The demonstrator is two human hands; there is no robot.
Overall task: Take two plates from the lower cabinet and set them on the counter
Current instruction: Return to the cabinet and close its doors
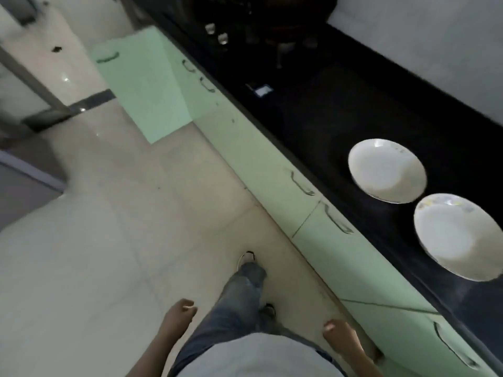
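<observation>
Pale tiled floor point(95, 240) fills most of your view, with a run of mint-green lower cabinets point(272, 164) cutting diagonally across it and a black counter point(340, 118) on top.

Count on the counter: two white plates. The first plate point(386, 171) sits flat on the black top, a little back from the counter's front edge. The second plate point(457, 236) sits just beside it, further along toward the right of frame, apart from it with a strip of black showing between them. Both are right side up, with a faint printed pattern near the rim.

Further along the counter from the plates you've got two small glass jars point(216, 34) and a dark stove area, all pretty blurry. One cabinet door point(136, 88) at the far end stands swung open; the cabinet doors below the plates are closed.

Your hands: two, both empty and hanging low by your hips, well away from the counter. Your left hand point(181, 312) has its fingers loosely curled, gripping nothing. Your right hand point(337, 331) is the same, relaxed and half curled, nearer the cabinet fronts but not touching them. You're in jeans, one shoe point(246, 259) ahead.
</observation>
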